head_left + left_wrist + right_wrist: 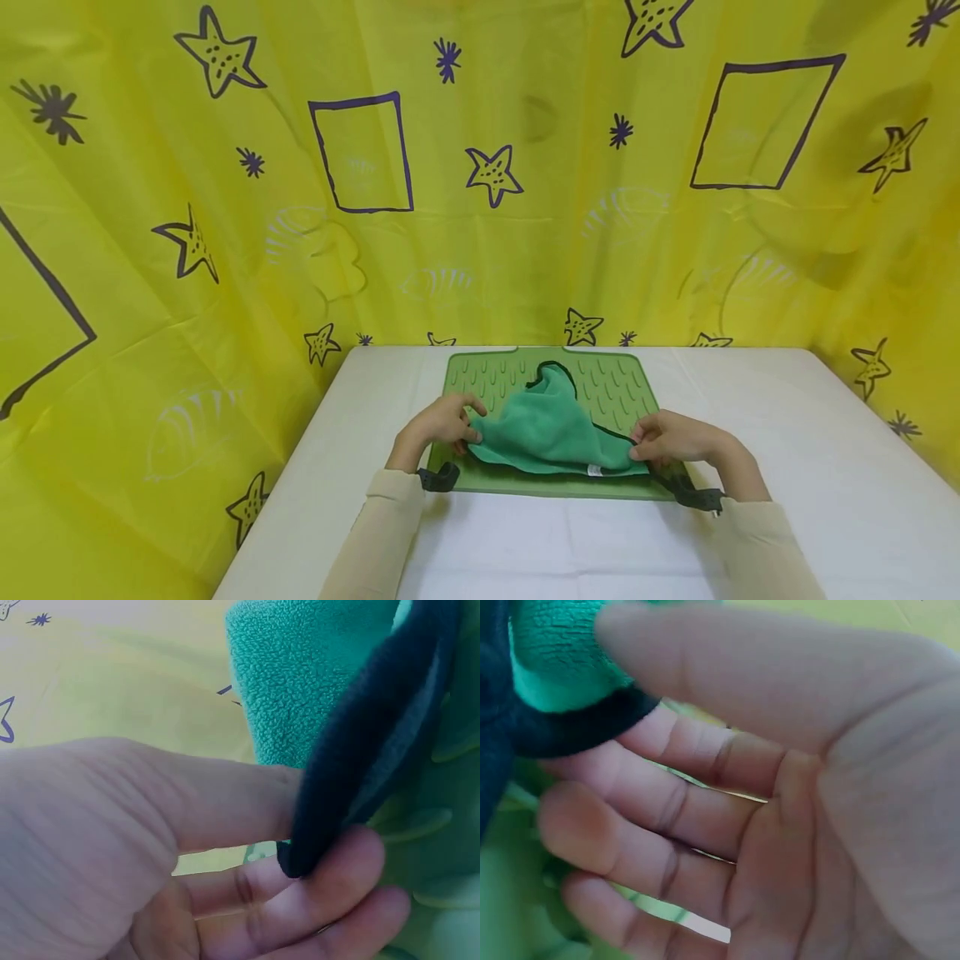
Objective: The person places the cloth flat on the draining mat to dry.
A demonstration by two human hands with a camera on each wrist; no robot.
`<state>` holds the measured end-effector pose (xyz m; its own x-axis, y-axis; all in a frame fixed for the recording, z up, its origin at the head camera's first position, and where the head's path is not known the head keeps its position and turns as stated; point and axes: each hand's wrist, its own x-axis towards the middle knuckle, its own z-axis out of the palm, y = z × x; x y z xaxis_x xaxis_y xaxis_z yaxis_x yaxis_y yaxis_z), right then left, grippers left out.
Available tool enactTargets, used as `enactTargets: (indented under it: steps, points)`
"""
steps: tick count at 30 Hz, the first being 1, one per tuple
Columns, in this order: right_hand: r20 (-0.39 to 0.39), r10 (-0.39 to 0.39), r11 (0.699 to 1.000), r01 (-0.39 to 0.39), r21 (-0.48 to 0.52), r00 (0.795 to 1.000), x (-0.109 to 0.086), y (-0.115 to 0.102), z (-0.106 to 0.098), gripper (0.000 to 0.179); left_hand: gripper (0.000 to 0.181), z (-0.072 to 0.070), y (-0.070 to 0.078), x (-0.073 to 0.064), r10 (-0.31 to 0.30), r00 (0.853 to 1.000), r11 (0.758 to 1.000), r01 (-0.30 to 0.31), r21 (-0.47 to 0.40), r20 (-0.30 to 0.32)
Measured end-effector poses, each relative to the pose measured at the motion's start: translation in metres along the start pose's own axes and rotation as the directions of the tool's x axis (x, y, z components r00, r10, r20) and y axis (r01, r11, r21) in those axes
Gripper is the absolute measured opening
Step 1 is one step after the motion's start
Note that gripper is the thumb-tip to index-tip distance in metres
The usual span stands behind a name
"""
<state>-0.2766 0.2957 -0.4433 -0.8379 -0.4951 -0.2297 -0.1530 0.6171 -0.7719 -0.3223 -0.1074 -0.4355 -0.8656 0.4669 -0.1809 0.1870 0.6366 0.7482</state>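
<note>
A green terry towel [543, 425] with dark edging and a small white tag lies bunched over a green ridged mat [465, 379], its top peaking toward the back. At the towel's left corner my left hand [444, 421] pinches the cloth between thumb and fingers. In the left wrist view the dark-trimmed edge [367, 727] passes between them. My right hand [678, 437] pinches the right corner. The right wrist view shows the thumb on the green side and the index finger under the dark trim [577, 731], with the other fingers loosely bent below.
The mat lies on a white-covered table [750, 400], with white surface to its left, right and front. A yellow curtain [525, 250] with drawn stars and squares stands behind the table and along both sides. Dark straps [438, 477] circle both wrists.
</note>
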Motion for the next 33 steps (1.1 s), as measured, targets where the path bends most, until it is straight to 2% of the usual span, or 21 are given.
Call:
enactTargets:
  steps: [9, 17, 21, 25, 30, 33]
  points:
    - [-0.010, -0.020, 1.000, 0.020, -0.018, 1.000, -0.0032, -0.0035, -0.0037, 0.013, 0.045, -0.0056, -0.0015, -0.0034, -0.010, 0.999, 1.000, 0.009, 0.025, 0.039]
    - [0.023, -0.033, 0.999, 0.033, -0.003, 0.999, -0.0037, -0.0027, -0.0027, 0.015, 0.048, -0.0079, -0.0043, -0.0040, -0.020, 0.997, 1.000, 0.019, 0.018, 0.079]
    - [0.034, -0.026, 0.999, 0.027, -0.022, 0.999, -0.0012, 0.0004, -0.0004, 0.015, 0.050, -0.0046, -0.0060, -0.0033, -0.032, 0.991, 0.999, 0.027, 0.043, 0.127]
    - [0.013, 0.000, 0.999, 0.001, -0.037, 1.000, -0.0009, 0.0006, -0.0008, 0.014, 0.048, -0.0030, -0.0068, -0.0027, -0.043, 0.987, 0.995, 0.028, 0.096, 0.156]
    - [-0.038, 0.028, 0.999, -0.029, -0.016, 0.999, -0.0012, -0.0024, -0.0033, 0.020, 0.050, -0.0055, -0.0057, -0.0030, -0.043, 0.991, 0.992, 0.026, 0.125, 0.130]
    - [-0.079, 0.019, 1.000, -0.019, 0.005, 0.997, -0.0005, -0.0042, -0.0036, 0.022, 0.045, -0.0069, -0.0041, -0.0026, -0.018, 0.998, 0.991, 0.009, 0.136, 0.065]
